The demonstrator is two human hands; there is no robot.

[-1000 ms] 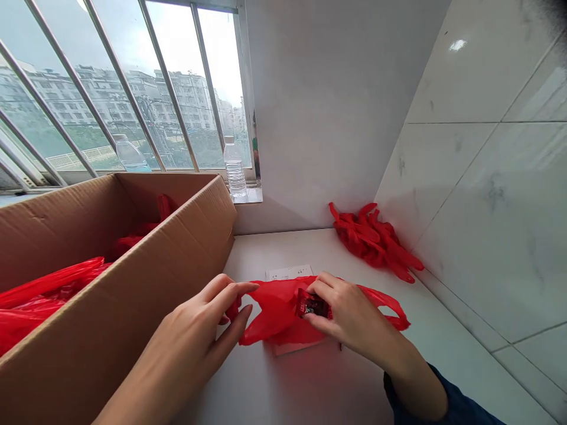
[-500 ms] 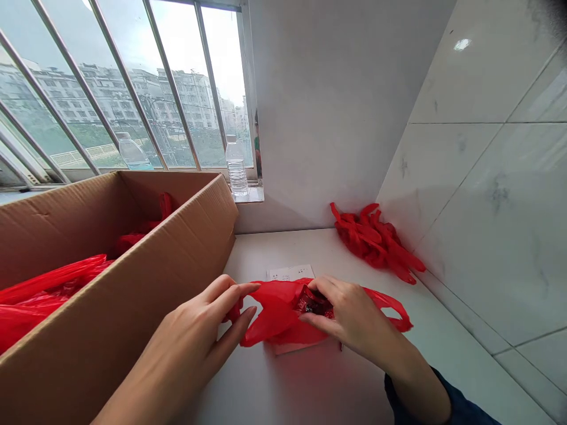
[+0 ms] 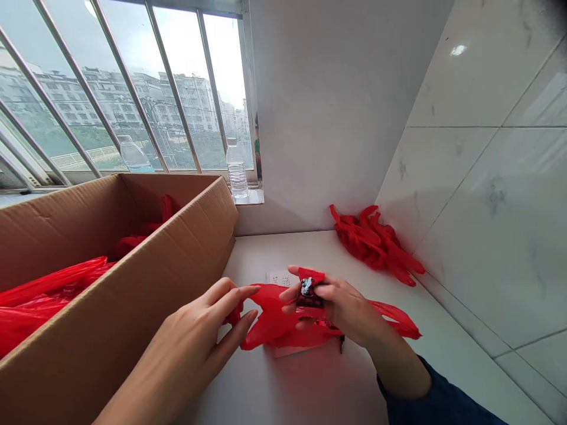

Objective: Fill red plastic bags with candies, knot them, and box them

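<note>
My left hand [image 3: 208, 324] is closed on the left handle of a thin red plastic bag [image 3: 270, 321], with a bunch of red film between thumb and fingers. Over the bag's mouth, my right hand [image 3: 339, 304] is turned palm up and grips a small red-and-black wrapped packet [image 3: 309, 292] between thumb and fingers. What the wrapper contains is hidden. More red wrapping shows just below these fingers, in the bag. The bag's right handle [image 3: 398, 321] lies spread out beyond my right wrist. Beneath the bag lies a sheet of paper [image 3: 278, 277] with handwriting.
At left stands an open cardboard box [image 3: 186, 236] with red plastic bags [image 3: 48, 295] inside. A pile of red bags [image 3: 372, 239] lies in the back corner against the tiled wall. A clear bottle [image 3: 237, 171] stands on the sill. Something dark and thin, perhaps a pen [image 3: 342, 344], pokes out under the bag.
My right hand has lifted the wrapped packet from the bag's mouth and rolled over, so the packet now faces up. My left hand has hardly moved on the handle.
</note>
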